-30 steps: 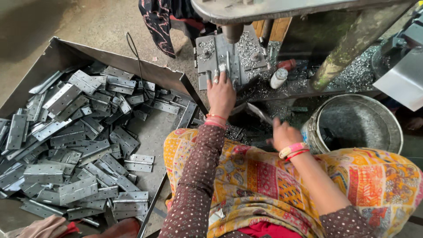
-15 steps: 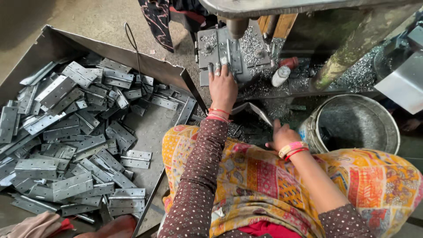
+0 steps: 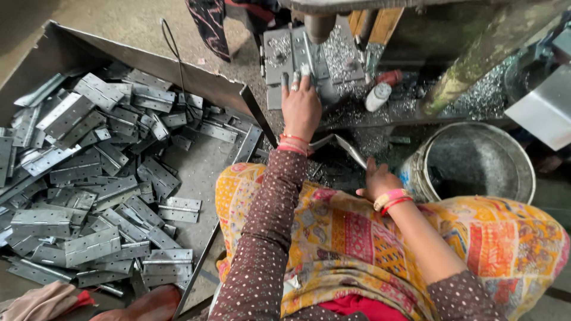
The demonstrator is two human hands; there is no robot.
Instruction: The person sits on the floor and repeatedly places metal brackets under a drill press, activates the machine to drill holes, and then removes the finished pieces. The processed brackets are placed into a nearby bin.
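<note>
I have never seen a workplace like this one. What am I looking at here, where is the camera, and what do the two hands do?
The camera sits on the person's head and looks down over the lap. The left hand reaches forward and presses a flat metal hinge plate on the bed of a press machine, among metal chips. The right hand rests lower, touching a bent metal strip; whether it grips it is unclear. Left of the person, a large metal tray holds a pile of grey hinges. On the right stands a metal bucket.
</note>
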